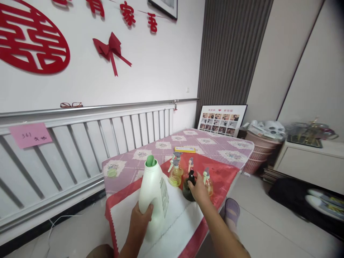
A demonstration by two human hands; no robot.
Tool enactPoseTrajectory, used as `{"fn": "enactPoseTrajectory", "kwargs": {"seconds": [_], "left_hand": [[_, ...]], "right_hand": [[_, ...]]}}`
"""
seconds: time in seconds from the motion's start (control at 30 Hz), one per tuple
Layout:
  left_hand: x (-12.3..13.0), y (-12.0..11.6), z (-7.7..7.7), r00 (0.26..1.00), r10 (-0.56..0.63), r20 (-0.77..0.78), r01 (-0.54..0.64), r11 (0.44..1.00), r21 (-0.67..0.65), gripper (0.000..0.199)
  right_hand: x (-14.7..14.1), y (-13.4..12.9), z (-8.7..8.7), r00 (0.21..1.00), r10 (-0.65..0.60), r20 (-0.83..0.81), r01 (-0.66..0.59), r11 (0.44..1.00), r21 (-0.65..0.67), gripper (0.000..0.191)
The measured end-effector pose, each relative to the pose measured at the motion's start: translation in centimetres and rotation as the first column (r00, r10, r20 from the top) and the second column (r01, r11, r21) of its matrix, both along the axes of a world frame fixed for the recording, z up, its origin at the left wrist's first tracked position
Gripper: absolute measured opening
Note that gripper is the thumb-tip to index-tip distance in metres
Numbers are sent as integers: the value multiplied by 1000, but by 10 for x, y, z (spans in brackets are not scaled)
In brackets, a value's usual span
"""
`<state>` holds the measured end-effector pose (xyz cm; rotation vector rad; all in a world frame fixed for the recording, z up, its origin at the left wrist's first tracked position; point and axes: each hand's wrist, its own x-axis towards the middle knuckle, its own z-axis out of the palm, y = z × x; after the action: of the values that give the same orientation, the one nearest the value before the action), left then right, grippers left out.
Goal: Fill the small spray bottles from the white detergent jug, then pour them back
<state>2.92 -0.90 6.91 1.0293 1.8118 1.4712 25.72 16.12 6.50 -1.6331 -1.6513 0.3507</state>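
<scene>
Green cap off, lying on the worktop. My left hand grips the white detergent jug over the near end, green spout exposed, fill hidden. Clear spray bottle: yellow liquid. My right hand grasps the dark pump bottle up top, pump head still fitted; contents unclear.
</scene>
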Motion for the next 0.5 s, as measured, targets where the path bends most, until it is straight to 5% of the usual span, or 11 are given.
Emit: {"fn": "enactPoseTrajectory", "kwargs": {"seconds": [0.17, 0.5], "left_hand": [[0, 2, -16, 996, -82, -39, 82, 997, 0, 25], [2, -3, -14, 991, -130, -10, 130, 991, 17, 33]], "right_hand": [[-2, 5, -1, 998, 6, 70, -2, 998, -63, 47], [-5, -7, 25, 975, 48, 218, -49, 999, -1, 22]]}}
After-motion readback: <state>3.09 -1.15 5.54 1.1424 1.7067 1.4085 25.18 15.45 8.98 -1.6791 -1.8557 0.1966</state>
